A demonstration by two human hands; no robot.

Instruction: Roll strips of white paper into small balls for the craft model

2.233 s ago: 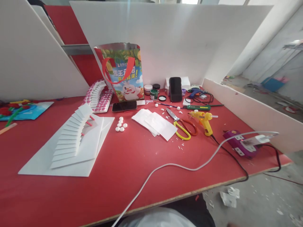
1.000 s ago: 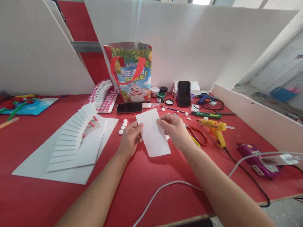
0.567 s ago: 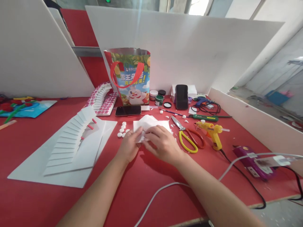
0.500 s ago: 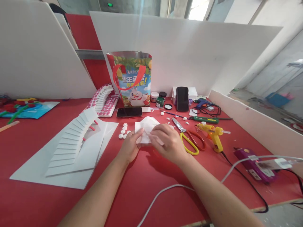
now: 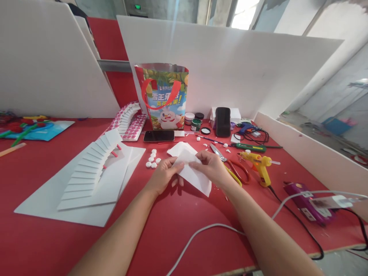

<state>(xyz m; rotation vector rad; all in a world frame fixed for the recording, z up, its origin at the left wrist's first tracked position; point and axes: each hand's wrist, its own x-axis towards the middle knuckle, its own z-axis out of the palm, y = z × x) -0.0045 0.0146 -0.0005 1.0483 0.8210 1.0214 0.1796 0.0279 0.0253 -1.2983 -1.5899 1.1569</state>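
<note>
table (image 5: 161, 234): red top, craft gear spread around the scissors (image 5: 233, 169).
stair model (image 5: 89, 172): white foam steps, well left of the scissors.
white sheet (image 5: 193, 175): just left of the scissors, tilted, flat and uncreased, near corner dipping low.
hands: left hand (image 5: 162, 178) and right hand (image 5: 215, 168) meet on it.
fingers (image 5: 173, 163): pinched narrow on the sheet's edges.
step: seemingly turning the sheet between both hands; any next move calls for an even two-sided grip so it stays unbent.

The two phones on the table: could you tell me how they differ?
The flat phone lies flat beside the bag; the upright phone leans on a white box. The flat phone is left of the paint jars, the upright phone right of them. Both look black.
</note>
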